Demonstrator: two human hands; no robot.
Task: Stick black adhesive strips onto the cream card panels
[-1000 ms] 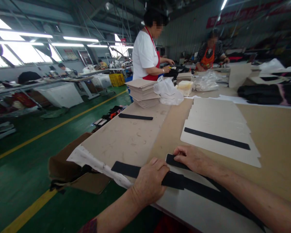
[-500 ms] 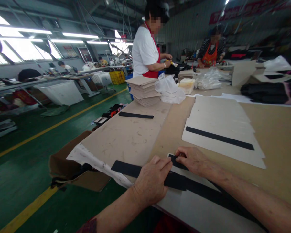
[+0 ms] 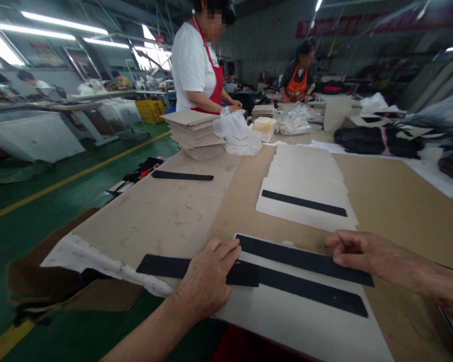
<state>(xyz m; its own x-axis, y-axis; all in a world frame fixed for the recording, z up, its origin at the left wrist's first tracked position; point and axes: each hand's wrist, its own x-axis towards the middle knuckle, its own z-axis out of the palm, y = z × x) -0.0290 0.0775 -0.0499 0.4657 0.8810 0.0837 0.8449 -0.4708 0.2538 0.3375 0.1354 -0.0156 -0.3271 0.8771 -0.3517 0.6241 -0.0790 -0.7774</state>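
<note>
A pale board [image 3: 305, 322] lies at the table's near edge, with two long black strips across it. The upper strip [image 3: 287, 254] runs near the board's far edge; its right end reaches to the side edge. My left hand [image 3: 211, 274] has its fingertips on that strip's left end, and its fingers curl over a separate short black strip [image 3: 162, 265]. This loose piece overlaps the lower strip [image 3: 313, 290] and sticks out on both sides of the hand. My right hand [image 3: 366, 256] is at the upper strip's right part, fingers bent and apart, thumb touching or just over the strip.
Overlapping pale boards [image 3: 305, 171] lie farther back, the nearest bearing a black strip [image 3: 304, 203]. Another black strip [image 3: 183, 175] lies at left, before a stack of beige boards [image 3: 194, 136] and a plastic bag [image 3: 237, 133]. Two co-workers stand beyond; a cardboard box [image 3: 98, 296] is at lower left.
My right hand has moved rightward along the upper strip, from its left end towards its right end, uncovering it. My left hand stays at the left end. The view has turned right.
</note>
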